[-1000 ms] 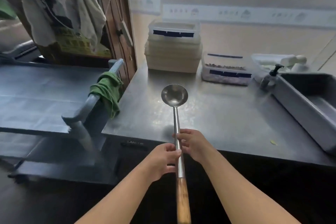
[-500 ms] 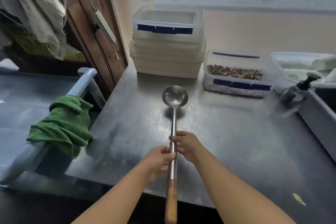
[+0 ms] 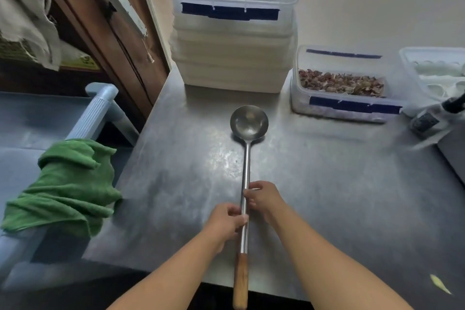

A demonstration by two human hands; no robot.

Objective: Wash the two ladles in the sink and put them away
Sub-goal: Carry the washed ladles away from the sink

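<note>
Nearest me, the wooden grip of the ladle (image 3: 246, 166) sticks out past the near edge of the table (image 3: 339, 196), over the dark floor. Just above the grip, my left hand (image 3: 225, 221) pinches the steel shaft from its left side, and my right hand (image 3: 264, 199) is curled round the shaft a little further up, so both are clamped on it. Off the table's left edge, a green cloth (image 3: 65, 189) is draped over a grey cart handle (image 3: 93, 113). The shaft runs straight away from me to the bowl, which sits mouth-up near the middle of the table. A second ago the bowl hung clear above the steel and most of the handle was off the near edge. Now the whole ladle is further in and lower, with its shadow tight under the bowl. I cannot tell whether it touches yet. I judge I am laying this ladle down here, with only the letting go left. I see no second ladle. Beyond the bowl, against the far edge, stands a stack of lidded tubs (image 3: 234, 33). To its right is a tub of dried brown bits (image 3: 344, 83), and a pump bottle (image 3: 432, 116) stands by the right edge.
</note>
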